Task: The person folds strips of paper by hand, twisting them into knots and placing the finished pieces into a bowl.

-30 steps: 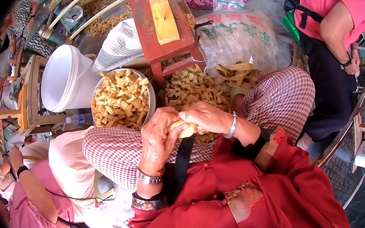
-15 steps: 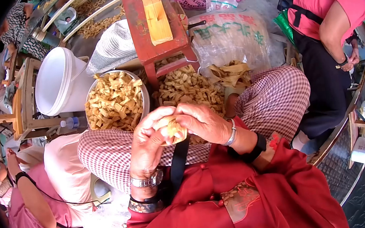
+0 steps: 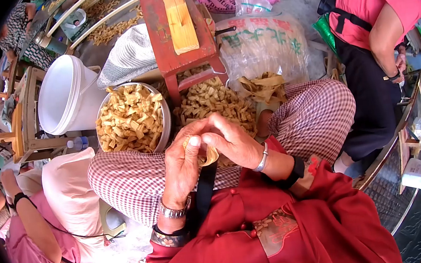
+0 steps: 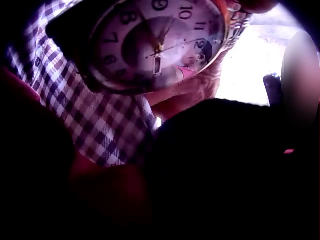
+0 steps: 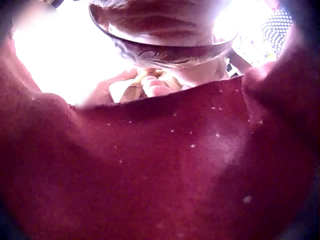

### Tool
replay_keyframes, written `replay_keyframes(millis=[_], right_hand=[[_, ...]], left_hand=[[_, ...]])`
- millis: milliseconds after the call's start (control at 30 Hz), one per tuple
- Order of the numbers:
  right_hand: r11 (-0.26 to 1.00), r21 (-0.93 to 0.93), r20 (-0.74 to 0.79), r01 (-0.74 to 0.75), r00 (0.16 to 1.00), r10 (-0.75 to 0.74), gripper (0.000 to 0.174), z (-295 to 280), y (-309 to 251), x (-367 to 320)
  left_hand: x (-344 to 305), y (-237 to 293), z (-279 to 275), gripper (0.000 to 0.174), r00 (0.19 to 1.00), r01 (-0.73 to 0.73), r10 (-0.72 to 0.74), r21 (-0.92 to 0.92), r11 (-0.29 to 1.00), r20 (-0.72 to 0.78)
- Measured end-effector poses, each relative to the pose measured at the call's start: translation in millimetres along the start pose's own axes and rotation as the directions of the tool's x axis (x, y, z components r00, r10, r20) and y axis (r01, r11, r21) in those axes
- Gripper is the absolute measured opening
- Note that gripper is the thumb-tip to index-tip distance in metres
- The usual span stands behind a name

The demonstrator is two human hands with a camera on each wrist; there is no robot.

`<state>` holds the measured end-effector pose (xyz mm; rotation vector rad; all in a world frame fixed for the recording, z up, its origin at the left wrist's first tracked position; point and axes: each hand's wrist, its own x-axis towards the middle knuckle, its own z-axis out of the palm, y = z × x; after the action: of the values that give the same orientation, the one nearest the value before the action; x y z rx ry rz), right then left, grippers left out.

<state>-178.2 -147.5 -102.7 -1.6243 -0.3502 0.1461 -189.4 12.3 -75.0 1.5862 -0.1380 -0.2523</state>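
Over the lap, my left hand (image 3: pixel 180 161) and right hand (image 3: pixel 237 144) meet around a pale yellow, flat, folded strip (image 3: pixel 210 156). Both thumbs lie on the near side of it, and the fingers curl over its far side, which they hide. The right wrist view catches the strip (image 5: pixel 127 93) beside fingertips, below a bangle. A watch (image 4: pixel 157 47) and checked cloth fill much of the left wrist view, so the fingers are hidden there. Just beyond the hands lies a pile of small folded yellow pieces (image 3: pixel 215 102); longer loose strips (image 3: pixel 265 87) lie to its right.
A metal basin (image 3: pixel 166 120) heaped with similar pieces stands left of the pile, near a white bucket (image 3: pixel 61 94). A red bench (image 3: pixel 165 37) carries a wooden block (image 3: pixel 179 17). Behind lies a clear plastic sack (image 3: pixel 263 46). People sit on both sides.
First the hands were close together over the strip; then they turned and showed it rounded between the fingers. Now the thumbs lie across it and the strip's end hangs lower.
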Motion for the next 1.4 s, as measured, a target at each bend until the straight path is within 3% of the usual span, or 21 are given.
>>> replay_keyframes(millis=[133, 233, 267, 367, 400, 433, 533, 700, 733, 833, 867, 967, 1000, 1033, 1100, 1167, 1300, 1400], right_hand=[[0.990, -0.134, -0.141, -0.031, 0.990, 0.012, 0.028, -6.8, -12.2, 0.9], [0.919, -0.304, 0.091, 0.252, 0.968, -0.236, 0.028, -18.4, -7.6, 3.6], [0.999, -0.003, -0.047, -0.033, 0.998, 0.033, 0.028, -16.6, -12.1, -3.1], [0.971, -0.236, 0.024, -0.028, 0.999, 0.035, 0.030, -35.2, -21.7, -8.7], [0.955, -0.297, -0.028, -0.001, 1.000, -0.007, 0.032, -39.2, -23.8, -11.0], [0.948, -0.319, -0.022, -0.005, 1.000, -0.002, 0.022, -47.8, -22.7, -14.2], [0.952, -0.306, -0.017, -0.030, 1.000, 0.026, 0.021, -59.1, -21.8, -18.7], [0.969, -0.245, -0.063, -0.009, 0.998, -0.007, 0.020, -52.8, -3.4, -15.4], [0.961, -0.276, -0.028, 0.012, 0.999, -0.021, 0.020, -54.4, -2.9, -15.4], [0.926, -0.118, 0.041, -0.358, 0.930, 0.365, 0.020, -52.6, -9.5, -15.4], [0.915, -0.089, 0.078, -0.393, 0.913, 0.400, 0.023, -49.3, -13.6, -14.1], [0.953, -0.128, 0.187, -0.273, 0.937, 0.294, 0.025, -40.3, -6.2, -11.7], [0.954, -0.103, 0.220, -0.280, 0.929, 0.297, 0.026, -35.5, -6.4, -9.1], [0.911, -0.103, 0.256, -0.400, 0.874, 0.413, 0.023, -31.5, -19.1, -3.2], [0.979, -0.194, 0.321, -0.060, 0.939, 0.122, 0.023, -27.7, -10.2, 4.3], [0.979, -0.191, 0.329, -0.075, 0.934, 0.136, 0.025, -36.8, -21.6, 3.9], [0.965, -0.264, 0.352, -0.015, 0.930, 0.110, 0.026, -54.2, -50.8, 19.3], [0.919, -0.388, 0.257, 0.065, 0.966, 0.040, 0.028, -70.3, -57.3, 49.9]], left_hand=[[-2.3, -1.6, -0.8, 0.046, 0.986, 0.165, -0.145, -0.406, 0.899, 0.079], [-0.4, 6.6, -1.6, 0.050, 0.958, 0.257, -0.115, -0.611, 0.749, 0.262], [2.7, 1.1, -2.0, 0.051, 0.962, 0.226, -0.055, -0.670, 0.707, 0.267], [-2.4, -2.5, -13.7, 0.047, 0.974, 0.203, -0.052, -0.754, 0.625, 0.219], [-3.0, 0.6, -19.0, 0.045, 0.979, 0.173, -0.019, -0.779, 0.603, 0.203], [-3.9, 1.6, -23.2, 0.043, 0.984, 0.147, -0.001, -0.803, 0.578, 0.180], [-3.6, -4.1, -32.1, 0.048, 0.993, 0.111, -0.027, -0.806, 0.581, 0.117], [6.6, 5.8, -15.1, 0.058, 0.986, 0.135, -0.167, -0.492, 0.860, -0.021], [6.7, 1.8, -15.9, 0.056, 0.976, 0.197, -0.219, -0.444, 0.874, 0.002], [8.9, 4.9, -15.3, 0.036, 0.941, 0.322, -0.338, -0.360, 0.876, 0.020], [10.1, 5.0, -15.9, 0.032, 0.928, 0.353, -0.373, -0.346, 0.869, 0.010], [13.3, 4.3, -15.7, 0.022, 0.906, 0.400, -0.423, -0.351, 0.846, 0.014], [14.4, 3.9, -16.2, 0.020, 0.903, 0.408, -0.430, -0.358, 0.840, 0.021], [14.6, 2.3, -17.6, 0.018, 0.912, 0.389, -0.410, -0.369, 0.844, 0.023], [12.3, -0.2, -20.6, 0.014, 0.930, 0.347, -0.368, -0.392, 0.852, 0.023], [7.5, 11.8, -34.1, 0.010, 0.938, 0.233, -0.336, -0.556, 0.798, -0.088], [11.2, 30.4, -48.5, 0.008, 0.965, 0.148, -0.237, -0.520, 0.841, -0.108], [44.1, 44.2, -48.6, 0.008, 0.979, 0.059, -0.144, -0.471, 0.880, -0.146]])
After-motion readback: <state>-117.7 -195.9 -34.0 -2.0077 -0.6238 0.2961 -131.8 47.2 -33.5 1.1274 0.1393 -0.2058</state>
